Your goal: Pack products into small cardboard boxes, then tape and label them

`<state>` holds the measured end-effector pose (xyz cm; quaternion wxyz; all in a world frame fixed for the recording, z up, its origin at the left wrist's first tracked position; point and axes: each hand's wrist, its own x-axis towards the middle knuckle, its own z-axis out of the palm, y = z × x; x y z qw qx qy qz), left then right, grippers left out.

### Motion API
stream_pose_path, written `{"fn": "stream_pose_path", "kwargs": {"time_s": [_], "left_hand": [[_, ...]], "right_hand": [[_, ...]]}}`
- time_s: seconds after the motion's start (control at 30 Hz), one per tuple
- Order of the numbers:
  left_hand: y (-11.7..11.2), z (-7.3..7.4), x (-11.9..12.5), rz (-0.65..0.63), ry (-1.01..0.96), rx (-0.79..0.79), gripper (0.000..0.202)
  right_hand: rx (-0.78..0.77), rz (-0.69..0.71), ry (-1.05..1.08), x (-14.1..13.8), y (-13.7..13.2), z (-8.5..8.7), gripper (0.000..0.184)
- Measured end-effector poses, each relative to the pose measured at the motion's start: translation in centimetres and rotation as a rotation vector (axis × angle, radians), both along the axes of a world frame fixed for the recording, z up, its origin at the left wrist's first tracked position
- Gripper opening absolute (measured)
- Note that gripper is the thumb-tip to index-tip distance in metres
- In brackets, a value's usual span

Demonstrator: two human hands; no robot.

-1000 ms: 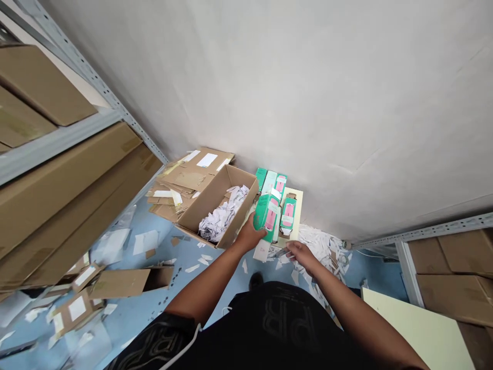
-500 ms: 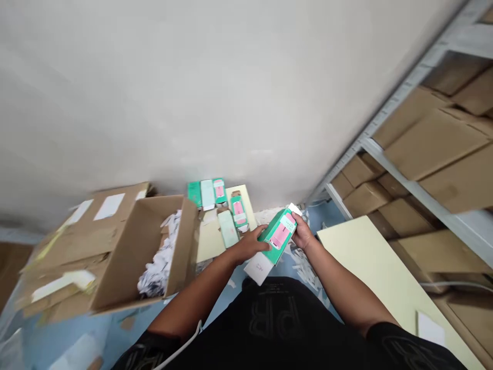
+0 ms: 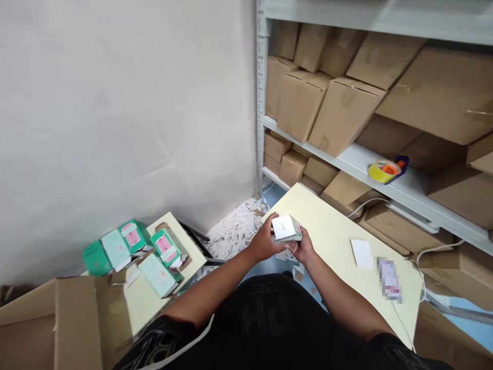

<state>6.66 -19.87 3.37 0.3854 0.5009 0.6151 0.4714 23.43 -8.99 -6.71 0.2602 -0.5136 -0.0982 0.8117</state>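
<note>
Between my two hands is a small carton (image 3: 284, 227), its white end panel with dark writing turned up toward me and a pale green side showing at the right. My left hand (image 3: 265, 241) grips it along the left side, the thumb underneath. My right hand (image 3: 302, 248) holds its lower right side, with some fingers hidden behind it. The carton is in the air by the near left edge of a cream table (image 3: 323, 241). On another cream table (image 3: 143, 303) at the left lie several green cartons, one with a pink panel (image 3: 166, 248) and a pale green one (image 3: 157, 273).
A large open cardboard box (image 3: 77, 318) stands at the lower left. Shredded paper (image 3: 234, 231) covers the floor by the wall. Metal shelves (image 3: 346, 156) hold brown boxes and a yellow tape dispenser (image 3: 385, 170). A white card (image 3: 362, 254) and a blurred-out item (image 3: 390, 279) lie on the right table.
My view has swung to the right, toward the shelves and right table. The carton in my hands has been turned so that its white end faces up instead of its green and pink side.
</note>
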Motion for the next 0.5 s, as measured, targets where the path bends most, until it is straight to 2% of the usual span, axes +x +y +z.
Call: {"fn": "stream_pose_path", "kwargs": {"time_s": [0.13, 0.2, 0.3, 0.37, 0.5], "left_hand": [[7.4, -2.0, 4.9, 0.013, 0.203, -0.136, 0.087], [10.1, -2.9, 7.0, 0.040, 0.255, -0.210, 0.081], [13.0, -4.3, 10.0, 0.124, 0.307, -0.306, 0.076], [14.6, -5.1, 11.6, 0.151, 0.316, -0.357, 0.076], [16.7, -5.8, 13.6, 0.080, 0.264, -0.421, 0.080]], "right_hand": [[-0.165, 0.179, -0.162, 5.4, 3.1, -2.7, 0.052], [-0.182, 0.165, -0.186, 7.6, 5.1, -3.9, 0.057], [-0.149, 0.053, -0.195, 10.2, 7.8, -5.3, 0.058], [-0.127, 0.032, -0.218, 11.4, 9.2, -6.2, 0.055], [-0.090, 0.054, -0.277, 12.6, 10.6, -8.0, 0.052]]}}
